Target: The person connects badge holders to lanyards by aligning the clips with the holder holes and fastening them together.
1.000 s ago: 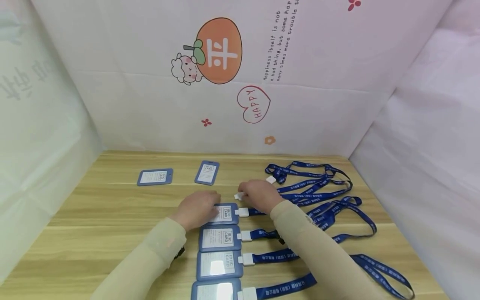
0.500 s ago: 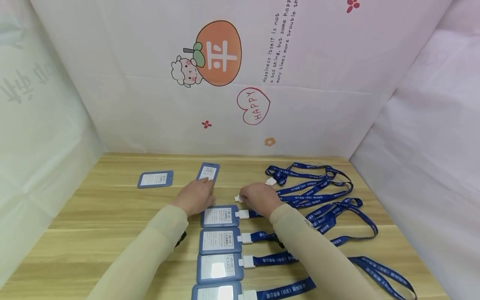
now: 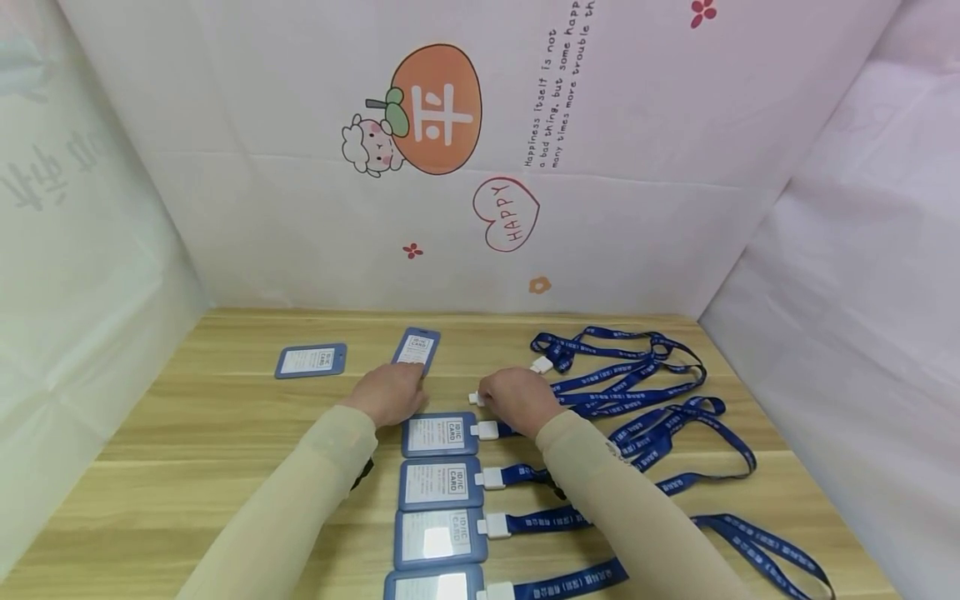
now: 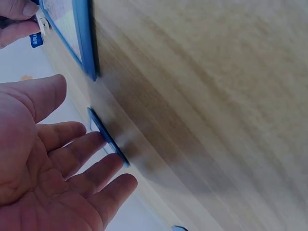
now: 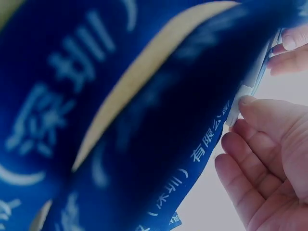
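Note:
My left hand (image 3: 388,393) reaches to the near end of a loose blue ID card holder (image 3: 417,344). In the left wrist view its fingers (image 4: 96,173) are extended, the tips overlapping that holder (image 4: 103,130), and the thumb stands apart. My right hand (image 3: 519,398) pinches the white clip (image 3: 475,399) of a blue lanyard. Thumb and forefinger meet at this clip (image 5: 234,113) in the right wrist view, where the printed strap (image 5: 207,139) trails away. Just nearer than both hands lies a card holder (image 3: 437,435) joined to a lanyard by its white clip.
Several clipped card holders (image 3: 441,483) lie in a column toward the front, straps running right. Another loose card holder (image 3: 310,361) is at the back left. Tangled blue lanyards (image 3: 618,375) cover the right side. White printed sheets (image 3: 300,233) wall the wooden table (image 3: 225,467).
My left hand has left the farthest clipped card holder and moved forward to the loose one behind it. My right hand stays at the white clip.

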The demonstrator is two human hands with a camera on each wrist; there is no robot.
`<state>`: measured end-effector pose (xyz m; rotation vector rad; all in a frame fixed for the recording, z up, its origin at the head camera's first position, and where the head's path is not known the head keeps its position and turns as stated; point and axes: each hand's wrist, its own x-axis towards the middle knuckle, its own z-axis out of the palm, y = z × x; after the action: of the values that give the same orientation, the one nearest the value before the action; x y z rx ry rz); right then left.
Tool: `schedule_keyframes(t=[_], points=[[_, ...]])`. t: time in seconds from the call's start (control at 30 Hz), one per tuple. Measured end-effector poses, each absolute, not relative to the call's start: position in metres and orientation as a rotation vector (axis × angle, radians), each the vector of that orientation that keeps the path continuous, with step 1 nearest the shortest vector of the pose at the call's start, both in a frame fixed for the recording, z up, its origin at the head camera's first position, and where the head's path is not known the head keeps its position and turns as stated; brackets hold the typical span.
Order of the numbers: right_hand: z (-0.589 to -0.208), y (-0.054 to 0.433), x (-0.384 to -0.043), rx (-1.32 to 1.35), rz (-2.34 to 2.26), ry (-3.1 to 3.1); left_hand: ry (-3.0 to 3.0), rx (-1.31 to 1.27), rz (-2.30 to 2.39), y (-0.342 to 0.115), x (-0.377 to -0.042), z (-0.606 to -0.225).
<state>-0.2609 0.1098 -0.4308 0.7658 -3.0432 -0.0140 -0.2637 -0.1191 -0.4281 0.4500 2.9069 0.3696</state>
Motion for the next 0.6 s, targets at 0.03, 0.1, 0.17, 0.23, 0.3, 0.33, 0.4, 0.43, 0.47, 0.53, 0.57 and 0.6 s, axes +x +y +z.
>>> schedule_keyframes(t=[0.03, 0.1, 0.17, 0.23, 0.3, 0.33, 0.4, 0.43, 0.47, 0.53, 0.57, 0.6], points=[[-0.4306, 0.1096, -0.2609, 0.764, -0.013, -3.043, 2.91, 0.453, 0.367, -0.1194, -0.2632, -0.4281], [-0.4302, 0.1093, -0.2605, 0.767, -0.013, -3.038, 2.922, 0.465, 0.356, -0.1201, -0.2624, -0.4282], [-0.4301, 0.109, -0.2603, 0.77, -0.018, -3.033, 2.925, 0.465, 0.353, -0.1204, -0.2617, -0.4285], [-0.4302, 0.1089, -0.2602, 0.768, -0.015, -3.029, 2.931, 0.474, 0.348, -0.1211, -0.2612, -0.4284], [-0.4306, 0.1089, -0.2603, 0.765, -0.015, -3.026, 2.935, 0.479, 0.34, -0.1215, -0.2607, -0.4283], [-0.4308, 0.1089, -0.2604, 0.761, -0.016, -3.026, 2.937, 0.482, 0.338, -0.1217, -0.2608, -0.4285], [-0.4315, 0.1089, -0.2606, 0.754, -0.017, -3.026, 2.944, 0.494, 0.334, -0.1225, -0.2602, -0.4286], [-0.4318, 0.1089, -0.2605, 0.753, -0.019, -3.024, 2.948, 0.497, 0.33, -0.1228, -0.2597, -0.4287], [-0.432, 0.1089, -0.2605, 0.752, -0.021, -3.021, 2.95, 0.5, 0.329, -0.123, -0.259, -0.4286], [-0.4322, 0.1088, -0.2603, 0.749, -0.027, -3.022, 2.951, 0.504, 0.329, -0.1234, -0.257, -0.4279], [-0.4321, 0.1086, -0.2602, 0.747, -0.027, -3.022, 2.952, 0.505, 0.324, -0.1238, -0.2559, -0.4277], [-0.432, 0.1084, -0.26, 0.747, -0.028, -3.022, 2.951, 0.505, 0.319, -0.1239, -0.2549, -0.4272]])
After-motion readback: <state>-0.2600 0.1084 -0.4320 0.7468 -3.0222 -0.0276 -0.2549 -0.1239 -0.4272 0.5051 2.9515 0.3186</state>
